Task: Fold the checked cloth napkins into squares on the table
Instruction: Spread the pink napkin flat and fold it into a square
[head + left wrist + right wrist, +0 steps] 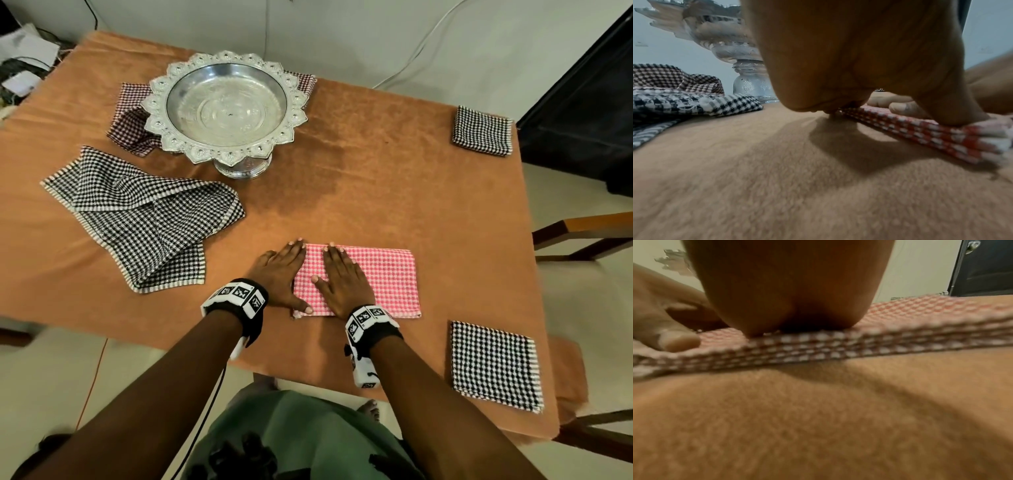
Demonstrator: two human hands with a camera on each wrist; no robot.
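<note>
No readable text, labels or numbers; wrist bands (236, 295) carry only black-white coded marker squares.

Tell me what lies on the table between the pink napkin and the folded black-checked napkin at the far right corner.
Nothing: in the head view only bare orange table cover runs from the pink napkin to the far black-checked napkin.

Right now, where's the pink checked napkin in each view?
Head: pink checked napkin at bottom centre, under both hands.
Left wrist: right edge, stacked layers.
Right wrist: band across the middle.
Shared landmark: silver pedestal bowl.
</note>
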